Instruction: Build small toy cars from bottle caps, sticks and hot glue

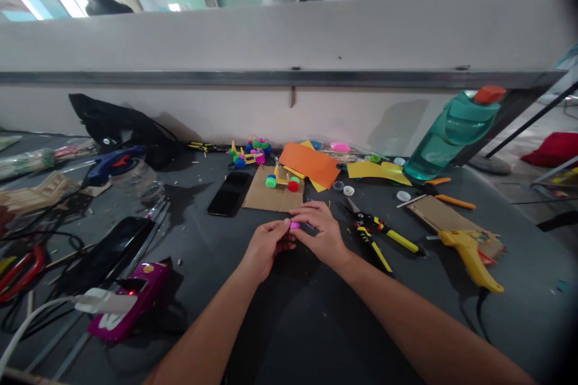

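Between my fingertips, just in front of the cardboard piece (253, 197), is a small pink-purple piece (295, 225), mostly covered so its kind does not show. My left hand (267, 245) pinches it from the left. From the right, my right hand (323, 231) closes on it with thumb and fingers. On the cardboard stands a small yellow toy car (282, 177) with green and red bottle-cap wheels. A black phone (230, 194) lies left of the cardboard. Yellow-and-black pliers (383, 231) rest to the right of my right hand.
A yellow glue gun (469, 255) and a teal bottle (447, 138) stand at the right. Orange paper (309, 162) and several colourful toy pieces (253, 150) lie near the wall. A purple power strip (130, 301) with cables sits at the left.
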### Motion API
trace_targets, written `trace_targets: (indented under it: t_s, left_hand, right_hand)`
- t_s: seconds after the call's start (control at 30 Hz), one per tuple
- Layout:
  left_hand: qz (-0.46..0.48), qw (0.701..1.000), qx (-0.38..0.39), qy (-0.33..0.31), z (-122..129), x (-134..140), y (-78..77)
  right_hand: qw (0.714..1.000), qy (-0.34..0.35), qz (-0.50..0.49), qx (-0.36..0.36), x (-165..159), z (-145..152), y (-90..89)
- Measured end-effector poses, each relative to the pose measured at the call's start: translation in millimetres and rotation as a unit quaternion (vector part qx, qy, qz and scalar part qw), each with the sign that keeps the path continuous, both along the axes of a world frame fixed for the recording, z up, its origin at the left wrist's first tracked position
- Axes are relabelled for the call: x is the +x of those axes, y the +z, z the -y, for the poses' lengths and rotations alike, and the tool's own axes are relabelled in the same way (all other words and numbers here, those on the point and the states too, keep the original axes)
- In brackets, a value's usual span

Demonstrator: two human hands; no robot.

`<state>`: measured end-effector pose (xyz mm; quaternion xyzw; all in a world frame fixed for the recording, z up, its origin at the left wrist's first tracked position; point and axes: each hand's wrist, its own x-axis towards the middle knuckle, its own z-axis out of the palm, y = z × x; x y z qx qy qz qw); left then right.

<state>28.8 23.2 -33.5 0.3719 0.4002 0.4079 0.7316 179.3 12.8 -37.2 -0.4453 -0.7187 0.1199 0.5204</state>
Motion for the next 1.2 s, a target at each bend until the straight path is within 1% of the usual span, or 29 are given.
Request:
trace_targets:
  t_s: [0.23,0.47,0.63,0.8,1.0,1.13,1.2]
  left_hand:
    - [-0.006,1.000,0.004,0.001,0.6,0.1,2.8]
    - [0.001,1.000,-0.013,0.021,0.5,0.2,4.7]
    - [0.003,1.000,-0.004,0.019,0.6,-0.2,4.9]
    - [0.001,1.000,-0.005,0.019,1.1,0.2,5.5]
    - [0.002,0.999,-0.016,0.033,0.7,1.2,5.7]
    - [0.006,1.000,-0.019,0.018,0.1,-0.2,7.4]
    - [0.010,0.999,-0.027,0.017,0.2,-1.1,8.3]
  right_hand:
    - [1.000,0.001,-0.003,0.002,0.1,-0.6,-0.5]
    - [1.000,-0.003,-0.008,-0.007,1.5,-1.5,-1.8]
    - [1.000,0.011,-0.007,-0.009,1.5,-0.5,0.4]
    - [0.998,-0.012,-0.041,-0.035,1.1,0.7,2.0]
    - [0.999,-0.019,-0.032,-0.028,0.7,0.5,1.7]
    - [0.999,-0.012,-0.032,-0.027,-0.3,1.0,1.8]
    - [0.998,-0.020,-0.043,-0.032,-0.8,1.5,2.0]
